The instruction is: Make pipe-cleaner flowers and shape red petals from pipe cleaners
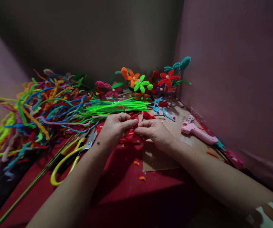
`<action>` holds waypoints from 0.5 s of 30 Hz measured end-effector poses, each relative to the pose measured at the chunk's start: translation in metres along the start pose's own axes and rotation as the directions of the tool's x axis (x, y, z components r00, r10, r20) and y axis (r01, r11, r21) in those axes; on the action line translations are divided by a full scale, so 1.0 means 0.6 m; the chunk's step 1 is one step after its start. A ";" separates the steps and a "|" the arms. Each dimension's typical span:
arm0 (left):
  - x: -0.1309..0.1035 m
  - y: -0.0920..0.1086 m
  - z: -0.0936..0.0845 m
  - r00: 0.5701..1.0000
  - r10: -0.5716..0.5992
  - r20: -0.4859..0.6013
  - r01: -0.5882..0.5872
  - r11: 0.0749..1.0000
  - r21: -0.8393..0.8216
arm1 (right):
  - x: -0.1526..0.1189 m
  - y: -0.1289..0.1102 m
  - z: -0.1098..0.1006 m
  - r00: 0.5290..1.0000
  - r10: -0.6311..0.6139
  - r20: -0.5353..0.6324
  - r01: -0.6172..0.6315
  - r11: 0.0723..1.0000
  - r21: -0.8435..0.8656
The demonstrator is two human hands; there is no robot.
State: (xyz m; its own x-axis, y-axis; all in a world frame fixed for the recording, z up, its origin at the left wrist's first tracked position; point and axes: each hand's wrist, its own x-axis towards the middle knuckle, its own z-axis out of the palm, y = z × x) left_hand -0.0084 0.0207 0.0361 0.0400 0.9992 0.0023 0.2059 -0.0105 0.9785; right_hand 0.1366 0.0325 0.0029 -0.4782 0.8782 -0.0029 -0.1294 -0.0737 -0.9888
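Observation:
Both hands meet at the middle of the table, fingertips close together over a red pipe cleaner (pixel 136 125). My left hand (pixel 118 125) pinches it between thumb and index finger. From the other side my right hand (pixel 154 130) pinches at the same spot, thumb and finger pressed together. The fingers cover most of the held piece. More red pipe cleaners (pixel 148 116) lie just behind the fingers, with a short pale pink piece (pixel 141 116) among them. Under the right hand is a brown cardboard sheet (pixel 159 160).
Yellow-handled scissors (pixel 71 158) lie beside my left forearm. A pink glue gun (pixel 198 132) rests at the right. Bright green pipe cleaners (pixel 117 106) and a mixed-colour heap (pixel 41 107) lie behind and left. Pipe-cleaner flowers (pixel 140 84) stand at the back; orange scraps (pixel 142 178) dot the red cloth.

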 end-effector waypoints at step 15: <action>-0.001 0.005 0.013 0.989 0.093 -0.114 -0.089 0.995 0.041 | 0.000 -0.005 -0.007 1.000 -0.014 0.008 0.013 0.999 0.032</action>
State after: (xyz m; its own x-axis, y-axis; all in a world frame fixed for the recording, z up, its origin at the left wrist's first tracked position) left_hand -0.0001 0.0195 0.0376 -0.0526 0.9918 0.1168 0.2412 -0.1009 0.9652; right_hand 0.1404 0.0349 0.0052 -0.4837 0.8752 0.0118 -0.1639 -0.0773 -0.9834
